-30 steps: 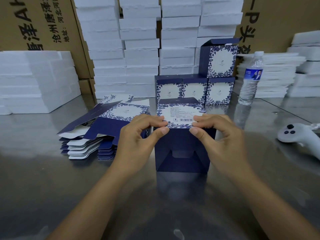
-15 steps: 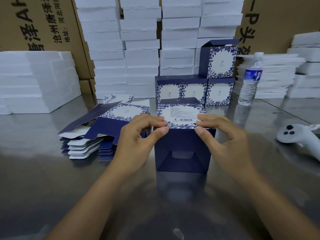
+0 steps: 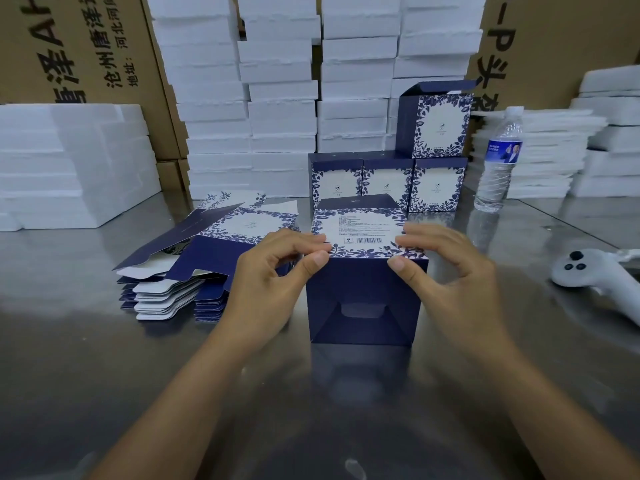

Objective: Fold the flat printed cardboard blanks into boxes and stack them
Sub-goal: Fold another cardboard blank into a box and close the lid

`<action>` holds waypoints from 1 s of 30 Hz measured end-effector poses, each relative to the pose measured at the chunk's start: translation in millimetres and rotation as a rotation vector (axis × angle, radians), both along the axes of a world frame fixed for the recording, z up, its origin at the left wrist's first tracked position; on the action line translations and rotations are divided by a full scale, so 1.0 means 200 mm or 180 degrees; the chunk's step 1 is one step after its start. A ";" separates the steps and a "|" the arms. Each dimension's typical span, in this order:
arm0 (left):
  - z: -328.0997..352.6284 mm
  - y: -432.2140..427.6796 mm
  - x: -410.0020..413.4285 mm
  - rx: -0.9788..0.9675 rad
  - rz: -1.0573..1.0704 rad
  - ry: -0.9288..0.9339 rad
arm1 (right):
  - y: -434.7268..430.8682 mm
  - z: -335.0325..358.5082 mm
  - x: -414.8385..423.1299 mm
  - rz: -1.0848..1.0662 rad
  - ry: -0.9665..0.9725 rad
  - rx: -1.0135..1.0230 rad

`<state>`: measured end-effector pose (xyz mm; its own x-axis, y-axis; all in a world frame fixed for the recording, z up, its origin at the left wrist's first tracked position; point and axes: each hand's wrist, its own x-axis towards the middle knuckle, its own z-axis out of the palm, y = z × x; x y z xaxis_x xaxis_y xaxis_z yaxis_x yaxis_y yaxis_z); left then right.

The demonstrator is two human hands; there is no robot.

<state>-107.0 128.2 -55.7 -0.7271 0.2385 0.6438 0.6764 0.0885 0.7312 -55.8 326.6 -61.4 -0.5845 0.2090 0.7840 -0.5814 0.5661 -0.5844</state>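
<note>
Fingers (image 3: 301, 245) of left hand (image 3: 266, 282) and right hand (image 3: 446, 275) pinch the top front corners of the navy box (image 3: 363, 296), upright on surface (image 3: 104, 358).

Five folded boxes (image 3: 436, 183): front box (image 3: 363, 299), row (image 3: 384, 181) of three behind, top box (image 3: 438, 126) on that row. One pile of flat blanks (image 3: 180, 282), too many to count. One water bottle (image 3: 498, 161), one white controller (image 3: 588, 275), two hands: left hand (image 3: 266, 282), right hand (image 3: 446, 271).
</note>
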 end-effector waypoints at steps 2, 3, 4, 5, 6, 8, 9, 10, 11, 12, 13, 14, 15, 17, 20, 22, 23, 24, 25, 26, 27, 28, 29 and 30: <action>0.00 0.00 0.00 0.0010 -0.0007 -0.0046 | 0.01 0.00 0.00 0.0107 -0.0151 -0.0213; 0.00 0.00 0.00 0.0019 -0.0005 -0.0078 | 0.02 0.00 0.01 0.0160 -0.0223 -0.0288; 0.00 -0.01 0.00 0.0026 -0.0004 -0.0113 | 0.02 0.00 0.01 0.0210 -0.0277 -0.0334; 0.00 -0.01 0.00 0.0029 -0.0007 -0.0149 | 0.03 0.00 0.01 0.0257 -0.0321 -0.0368; 0.00 -0.01 0.00 0.0031 -0.0017 -0.0182 | 0.03 0.00 0.00 0.0293 -0.0356 -0.0399; 0.00 -0.02 -0.01 0.0049 -0.0050 -0.0218 | 0.03 0.00 0.00 0.0326 -0.0404 -0.0448; 0.00 -0.02 -0.01 0.0061 -0.0061 -0.0222 | 0.03 0.00 0.00 0.0326 -0.0419 -0.0460; 0.00 -0.02 -0.01 0.0070 -0.0060 -0.0219 | 0.03 0.00 -0.01 0.0320 -0.0427 -0.0467; 0.00 -0.02 -0.01 0.0074 -0.0044 -0.0194 | 0.03 -0.01 -0.01 0.0318 -0.0420 -0.0474; -0.01 -0.01 -0.01 0.0071 -0.0020 -0.0153 | 0.02 -0.01 -0.01 0.0324 -0.0398 -0.0474; -0.01 -0.01 -0.01 0.0070 0.0000 -0.0118 | 0.02 -0.01 -0.01 0.0339 -0.0380 -0.0470; -0.01 -0.01 -0.01 0.0071 0.0012 -0.0098 | 0.02 -0.01 -0.01 0.0359 -0.0372 -0.0472; -0.01 -0.01 -0.01 0.0069 0.0018 -0.0085 | 0.02 -0.02 -0.01 0.0384 -0.0365 -0.0489; -0.01 -0.01 0.00 0.0063 0.0024 -0.0084 | 0.03 -0.02 -0.02 0.0456 -0.0362 -0.0560; 0.00 -0.01 0.00 0.0102 -0.0055 -0.0209 | 0.05 -0.03 -0.02 0.0601 -0.0449 -0.0537; 0.01 -0.02 -0.01 0.0022 -0.0093 -0.0246 | 0.05 -0.03 -0.02 0.0664 -0.0474 -0.0524; 0.01 -0.03 -0.01 -0.0030 -0.0095 -0.0234 | 0.06 -0.03 -0.03 0.0679 -0.0473 -0.0559; 0.01 -0.03 -0.01 -0.0051 -0.0095 -0.0225 | 0.05 -0.03 -0.03 0.0690 -0.0465 -0.0596; 0.01 -0.03 -0.01 -0.0046 -0.0092 -0.0219 | 0.05 -0.03 -0.04 0.0691 -0.0450 -0.0622; 0.01 -0.03 -0.01 -0.0030 -0.0081 -0.0207 | 0.05 -0.03 -0.04 0.0686 -0.0432 -0.0634; 0.02 -0.03 -0.01 -0.0013 -0.0063 -0.0191 | 0.05 -0.04 -0.05 0.0685 -0.0416 -0.0634; 0.02 -0.02 0.00 -0.0001 -0.0040 -0.0177 | 0.05 -0.04 -0.05 0.0695 -0.0401 -0.0649; 0.01 -0.01 0.00 0.0010 -0.0005 -0.0157 | 0.05 -0.04 -0.05 0.0701 -0.0388 -0.0667; 0.01 -0.01 0.00 0.0033 0.0043 -0.0129 | 0.05 -0.04 -0.05 0.0693 -0.0374 -0.0672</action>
<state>-106.0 126.4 -54.5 -0.7557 0.2220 0.6162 0.6451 0.0896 0.7588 -66.5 336.1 -69.8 -0.7173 0.2199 0.6611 -0.5970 0.2951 -0.7460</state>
